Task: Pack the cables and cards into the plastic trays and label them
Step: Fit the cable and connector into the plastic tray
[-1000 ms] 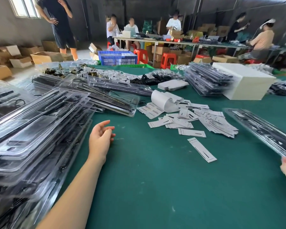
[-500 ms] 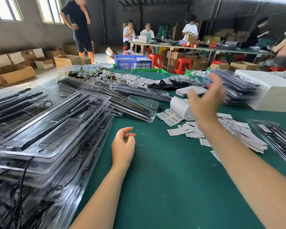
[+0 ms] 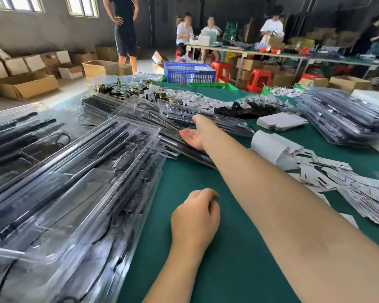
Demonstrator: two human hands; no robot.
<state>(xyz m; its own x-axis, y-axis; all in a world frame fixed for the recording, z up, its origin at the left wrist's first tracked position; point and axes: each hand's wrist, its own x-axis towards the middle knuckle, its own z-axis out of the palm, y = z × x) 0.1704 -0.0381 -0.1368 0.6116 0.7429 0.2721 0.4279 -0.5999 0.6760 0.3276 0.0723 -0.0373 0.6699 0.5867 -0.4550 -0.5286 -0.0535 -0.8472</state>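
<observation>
Your right hand (image 3: 196,133) reaches across a green-covered table (image 3: 228,248) to a heap of clear plastic trays (image 3: 184,121) at the middle of the bench, its fingers straight and spread, the palm turned up and to the left, its fingertips at the edge of a tray; you hold nothing in it. Your left hand (image 3: 195,219) rests on the green cloth near you, its fingers loosely curled and empty. To your left a tall stack of packed trays (image 3: 70,182) leans over the table's near corner, black cables (image 3: 118,243) showing through the plastic. To your right a drift of white printed labels (image 3: 341,184) lies loose on the cloth, touching a curled label roll (image 3: 271,145); beyond it sits a small pile of white cards (image 3: 280,121), and beside that a second stack of filled trays (image 3: 346,119).

Behind the bench the room is a grey concrete workshop with windows (image 3: 81,5) high on the left wall. Open cardboard boxes (image 3: 24,84) line the floor, a blue plastic crate (image 3: 189,72) stands past the table's far edge, and red stools (image 3: 258,78) sit under a long worktable (image 3: 271,54) where several people are seated. One person in dark clothes (image 3: 124,29) stands near the boxes.
</observation>
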